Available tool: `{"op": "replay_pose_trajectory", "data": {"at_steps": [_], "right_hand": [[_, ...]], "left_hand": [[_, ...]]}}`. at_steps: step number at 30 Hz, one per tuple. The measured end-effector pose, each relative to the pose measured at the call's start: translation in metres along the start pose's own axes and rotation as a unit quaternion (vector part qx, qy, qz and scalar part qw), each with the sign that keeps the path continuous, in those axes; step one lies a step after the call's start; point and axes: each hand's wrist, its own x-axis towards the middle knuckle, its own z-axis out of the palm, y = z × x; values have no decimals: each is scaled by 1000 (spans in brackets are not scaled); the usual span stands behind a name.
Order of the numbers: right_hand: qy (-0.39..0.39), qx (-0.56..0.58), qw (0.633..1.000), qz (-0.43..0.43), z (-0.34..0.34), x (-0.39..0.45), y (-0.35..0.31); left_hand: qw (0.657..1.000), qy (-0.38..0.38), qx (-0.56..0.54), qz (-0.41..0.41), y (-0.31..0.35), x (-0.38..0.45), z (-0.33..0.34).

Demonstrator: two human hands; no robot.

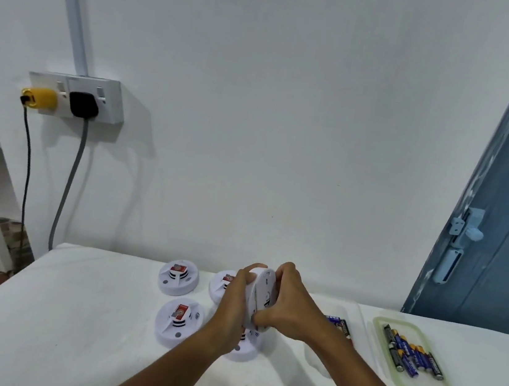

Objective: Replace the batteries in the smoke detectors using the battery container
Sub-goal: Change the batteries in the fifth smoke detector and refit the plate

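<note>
Five detectors show. One detector [262, 297] is held on edge above the table [85, 316], left hand [234, 300] curled round its left rim, right hand [286, 307] gripping its right side, thumb at the lower edge. Likely step: opening its back. Next calls for a twist or pry. The container [385, 323] of batteries [410, 352] lies well right of it; loose batteries [339, 325] lie between.
</note>
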Motion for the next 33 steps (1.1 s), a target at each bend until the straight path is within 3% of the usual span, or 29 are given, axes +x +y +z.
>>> {"op": "replay_pose_trajectory", "data": {"at_steps": [9, 14, 22, 24, 29, 33], "right_hand": [[-27, -39, 997, -54, 28, -15, -11], [-14, -38, 992, -120, 51, -29, -24], [-140, -92, 982, -84, 106, -36, -46], [-177, -138, 971, -81, 121, -38, -52], [-218, -214, 948, -89, 145, -42, -55], [-227, -251, 938, -76, 149, -44, -55]], "left_hand": [[999, 4, 45, 0, 2, -23, -37], [1000, -5, -31, -3, 8, -39, -70], [979, -58, -194, -13, -27, -72, -145], [979, -41, -201, -2, -41, -80, -158], [989, 52, -131, 44, -61, -89, -175], [996, 46, -21, 79, -65, -91, -172]]}}
